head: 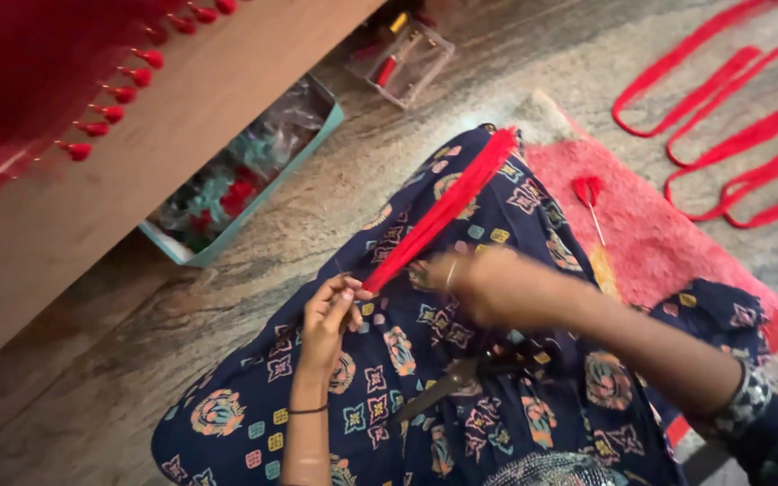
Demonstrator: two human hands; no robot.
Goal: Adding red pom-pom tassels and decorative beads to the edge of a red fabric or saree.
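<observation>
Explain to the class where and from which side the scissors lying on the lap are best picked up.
Grip the scissors at the handle loops on their right end, coming from above with the right hand. The blades point down-left toward the left hand, and the handles lie flat on the patterned fabric.

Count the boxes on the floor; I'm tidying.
2: a teal box by the wooden plank, a clear box beyond it; more may hide under the plank.
</observation>
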